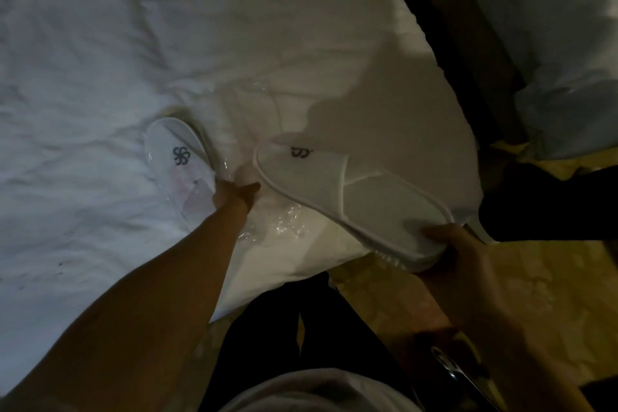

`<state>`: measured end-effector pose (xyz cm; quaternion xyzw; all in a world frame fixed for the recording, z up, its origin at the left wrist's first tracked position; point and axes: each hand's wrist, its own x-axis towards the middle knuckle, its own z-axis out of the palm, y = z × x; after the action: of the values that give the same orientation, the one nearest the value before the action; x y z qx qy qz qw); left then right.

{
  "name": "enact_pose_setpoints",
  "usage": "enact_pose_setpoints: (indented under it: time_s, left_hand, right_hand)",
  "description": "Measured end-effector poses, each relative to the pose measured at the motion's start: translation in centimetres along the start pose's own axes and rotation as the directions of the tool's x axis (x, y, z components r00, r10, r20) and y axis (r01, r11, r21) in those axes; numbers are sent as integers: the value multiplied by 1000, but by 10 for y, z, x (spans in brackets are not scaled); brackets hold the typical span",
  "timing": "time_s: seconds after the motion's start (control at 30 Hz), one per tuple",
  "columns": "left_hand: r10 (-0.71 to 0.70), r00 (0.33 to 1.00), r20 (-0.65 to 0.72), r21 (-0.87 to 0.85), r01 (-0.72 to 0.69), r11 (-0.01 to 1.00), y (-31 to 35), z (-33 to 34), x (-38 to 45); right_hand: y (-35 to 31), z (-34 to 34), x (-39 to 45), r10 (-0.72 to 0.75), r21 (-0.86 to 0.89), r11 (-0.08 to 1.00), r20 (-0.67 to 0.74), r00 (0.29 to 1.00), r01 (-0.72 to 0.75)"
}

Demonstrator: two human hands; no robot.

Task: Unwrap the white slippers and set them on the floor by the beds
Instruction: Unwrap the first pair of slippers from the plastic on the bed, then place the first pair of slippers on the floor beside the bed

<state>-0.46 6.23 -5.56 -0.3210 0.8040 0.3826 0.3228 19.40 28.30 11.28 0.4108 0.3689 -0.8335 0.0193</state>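
Dim room, person standing at the corner of a bed (133, 43) w/ rumpled white sheets. Right hand (458, 247) grips the heel end of an unwrapped slipper (351, 187): thumb lies on top of the insole, other fingers curled under the sole. That slipper is held up over the bed corner, toe pointing away toward the left, dark flower logo on its strap partly in shadow. It looks like more than one layer at the heel, maybe two slippers stacked, can't tell for sure.

Left hand (234, 194) reaches out along a bare forearm to a second slipper (177, 150) lying on the sheet, well left of the held one. This one is in clear plastic wrap (197, 197), glossy, w/ the same logo showing through. The fingers are at the near end of that wrap, touching it; whether they pinch it or just rest there I can't tell, the hand is small and blurred.

More crinkled clear plastic (287, 217) lies on the sheet between the two hands, under the raised slipper.

Right of the bed a dark gap, then a second bed (551, 27) w/ white bedding. Floor (535, 294) below is yellowish patterned carpet. Person's dark trousers and a pale shirt hem show at the bottom edge.
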Motion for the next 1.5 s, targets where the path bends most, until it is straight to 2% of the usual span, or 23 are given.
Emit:
enact_pose_setpoints:
  time_s: [0.07, 0.17, 0.3, 0.43, 0.63, 0.73, 0.83, 0.97, 1.1, 1.2, 1.33, 1.5]
  left_hand:
    - [-12, 997, -76, -51, 8, 999, 0, -1, -3]
    - [2, 991, -131, 48, 5, 999, 3, -4, -11]
    - [-84, 992, -99, 72, 91, 993, 2, -7, -14]
    - [-114, 989, -94, 87, 122, 989, 0, -5, -23]
    - [0, 985, -170, 159, 28, 987, 2, -17, -40]
    - [70, 979, -190, 89, -54, 995, -1, -34, -44]
    - [113, 978, -178, -163, -143, 976, -5, -53, -48]
    - [134, 984, -117, -557, -177, 811, -2, -78, -69]
    - [239, 971, 22, -813, -122, 569, 1, -102, -106]
    - [429, 894, 129, -881, -95, 463, -6, -116, -139]
    - [515, 816, 260, -947, 110, 303, -37, -135, -159]
    - [514, 819, 256, -958, 145, 246, -95, -177, -150]
  right_hand:
    - [3, 3, 3, 8, -15, 1000, -18, 1000, -8]
    - [4, 15, 5, 35, -56, 998, -19, 999, -36]
    - [4, 26, 7, 63, -39, 997, 13, 998, -63]
    - [9, 34, 14, 55, -104, 993, 28, 998, -51]
    - [17, 58, 26, 96, -124, 989, 110, 989, -82]
    - [22, 69, 29, 101, -150, 986, 160, 982, -77]
    - [29, 81, 28, 106, -180, 982, 240, 965, -63]
    - [42, 99, 26, 137, -253, 966, 301, 944, -59]
    - [58, 123, 19, 164, -309, 949, 311, 936, -63]
    - [76, 142, 11, 214, -305, 946, 325, 921, -112]
    - [106, 165, -5, 299, -341, 925, 384, 874, -166]
    - [153, 195, -35, 333, -410, 900, 428, 840, -147]
